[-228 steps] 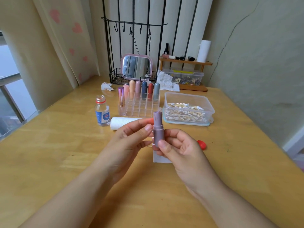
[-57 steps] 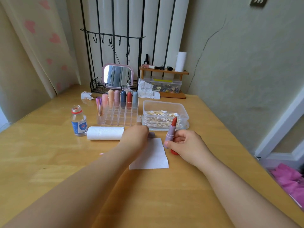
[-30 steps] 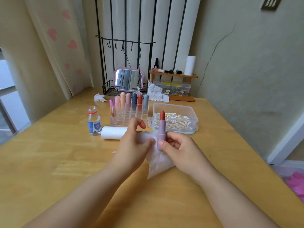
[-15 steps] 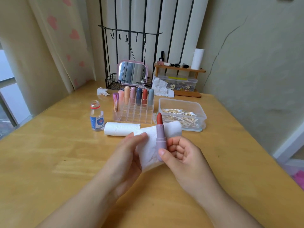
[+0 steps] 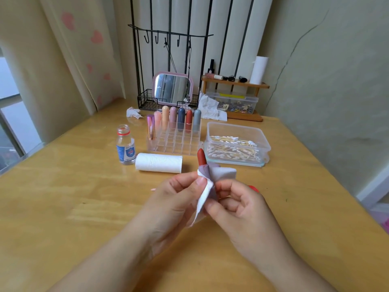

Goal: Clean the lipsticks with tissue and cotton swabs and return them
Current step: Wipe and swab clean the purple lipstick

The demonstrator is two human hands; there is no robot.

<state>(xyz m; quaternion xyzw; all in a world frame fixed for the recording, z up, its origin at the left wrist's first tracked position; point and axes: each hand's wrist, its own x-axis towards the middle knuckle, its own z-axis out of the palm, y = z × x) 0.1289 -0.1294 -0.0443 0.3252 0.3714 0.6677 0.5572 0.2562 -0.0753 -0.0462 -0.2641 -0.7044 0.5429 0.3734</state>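
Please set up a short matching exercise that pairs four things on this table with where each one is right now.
Things:
1. open lipstick
2. tissue roll
3. cotton swabs
4. small bottle

Places:
A. lying on its side in front of the clear organizer
B. standing uncapped left of the organizer
C. inside the clear plastic box
D. held up with tissue wrapped round its tube

Pairs: 1-D, 2-A, 3-C, 4-B

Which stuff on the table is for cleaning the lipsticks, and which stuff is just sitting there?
For the job:
open lipstick, held by the right hand
tissue, pinched by the left hand
cotton swab box
tissue roll
lipstick organizer

Just lying about:
mirror
crumpled tissue
wooden shelf
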